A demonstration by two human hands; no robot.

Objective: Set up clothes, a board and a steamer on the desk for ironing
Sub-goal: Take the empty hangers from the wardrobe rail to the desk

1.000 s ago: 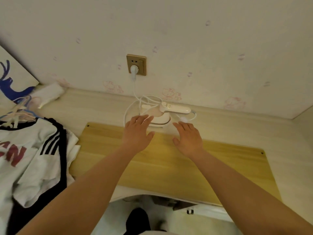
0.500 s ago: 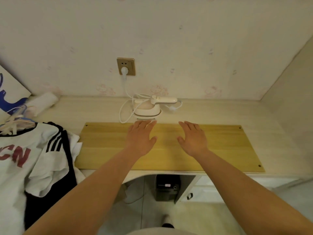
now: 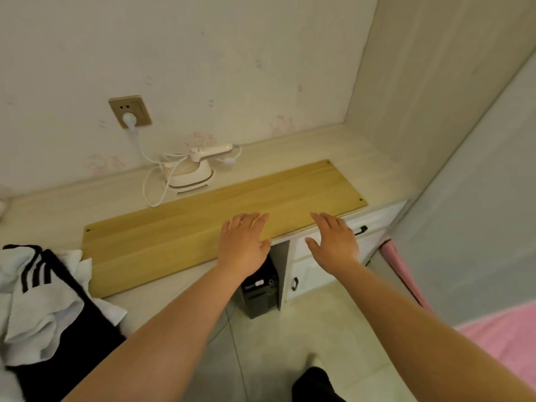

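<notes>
Nearest, the black and white striped clothes (image 3: pixel 43 288) lie in a heap on the front left corner of the pale wooden desk (image 3: pixel 356 152). The left hand (image 3: pixel 243 242) is over the front edge of the flat yellow wooden board (image 3: pixel 185 227), its grip wide and empty; the right hand (image 3: pixel 333 242), also wide and empty, is just beyond that edge. The small white steamer (image 3: pixel 193 172) stands behind the board near the desk's back edge, its white cord (image 3: pixel 150 187) plugged into the brass wall socket (image 3: pixel 130 111).
</notes>
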